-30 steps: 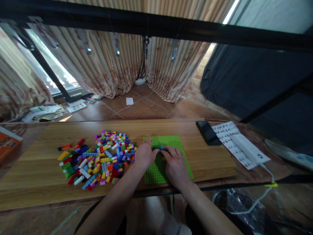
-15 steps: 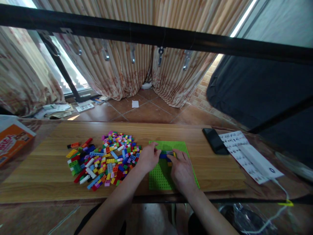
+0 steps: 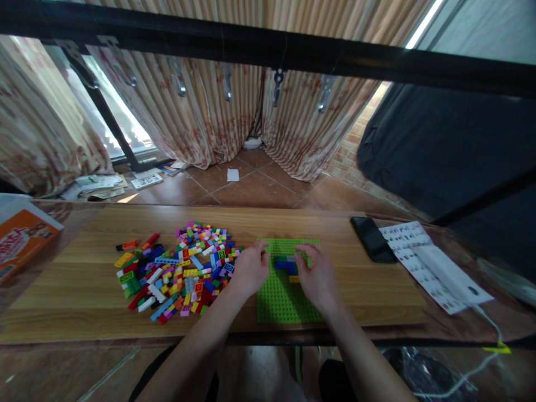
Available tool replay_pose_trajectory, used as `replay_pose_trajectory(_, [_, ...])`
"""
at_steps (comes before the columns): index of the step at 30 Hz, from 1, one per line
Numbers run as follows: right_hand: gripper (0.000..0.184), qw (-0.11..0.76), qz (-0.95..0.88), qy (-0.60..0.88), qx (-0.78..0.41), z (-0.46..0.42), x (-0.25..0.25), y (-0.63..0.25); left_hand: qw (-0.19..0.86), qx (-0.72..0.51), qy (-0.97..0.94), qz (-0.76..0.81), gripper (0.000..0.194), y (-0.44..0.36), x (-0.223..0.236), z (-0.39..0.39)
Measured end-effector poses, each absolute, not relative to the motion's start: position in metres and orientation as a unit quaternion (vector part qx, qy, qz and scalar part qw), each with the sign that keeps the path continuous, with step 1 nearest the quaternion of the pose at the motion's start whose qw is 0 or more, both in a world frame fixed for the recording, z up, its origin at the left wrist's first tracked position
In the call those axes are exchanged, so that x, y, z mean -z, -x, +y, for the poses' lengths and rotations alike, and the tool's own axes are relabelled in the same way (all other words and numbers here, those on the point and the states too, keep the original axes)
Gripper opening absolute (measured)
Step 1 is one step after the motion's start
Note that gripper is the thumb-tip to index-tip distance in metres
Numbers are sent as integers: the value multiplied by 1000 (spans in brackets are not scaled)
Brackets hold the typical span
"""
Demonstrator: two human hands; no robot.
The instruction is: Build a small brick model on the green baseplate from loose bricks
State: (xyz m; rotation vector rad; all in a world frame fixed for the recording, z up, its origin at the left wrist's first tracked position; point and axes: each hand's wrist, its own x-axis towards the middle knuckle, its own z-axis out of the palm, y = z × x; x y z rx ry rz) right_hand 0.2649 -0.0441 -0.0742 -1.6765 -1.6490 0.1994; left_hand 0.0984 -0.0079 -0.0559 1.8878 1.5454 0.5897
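On the green baseplate (image 3: pixel 272 306) sits a low build of blue bricks (image 3: pixel 285 266), with a yellow brick (image 3: pixel 294 278) at its near side and a greyish piece along its far side. My right hand (image 3: pixel 319 276) is just right of the build, fingers bent and apart; nothing shows between them. Over the plate's left edge is my left hand (image 3: pixel 252 269), loosely curled with thumb and forefinger apart, and no brick visible in it. Part of the build's right end is hidden behind my right fingers.
A pile of loose colourful bricks (image 3: pixel 180 273) spreads left of the plate on the wooden board (image 3: pixel 84 285). To the right lie a black phone (image 3: pixel 373 240) and a printed sheet (image 3: pixel 431 268). An orange and white box (image 3: pixel 25 240) stands far left. A black bar (image 3: pixel 251 49) crosses above.
My right hand has drawn back to the right from the bricks, uncovering more of the blue build. My left hand has shifted slightly left, away from it. The view has tilted a little.
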Motion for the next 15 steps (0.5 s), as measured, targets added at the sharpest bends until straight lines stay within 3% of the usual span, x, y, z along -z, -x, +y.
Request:
replay_pose_trajectory(11, [31, 519, -558, 633, -137, 18, 79, -229, 301, -336, -661, 600, 26, -81, 58, 4])
replay_pose_trajectory(15, [32, 524, -569, 621, -126, 30, 83, -214, 311, -368, -639, 600, 25, -72, 55, 7])
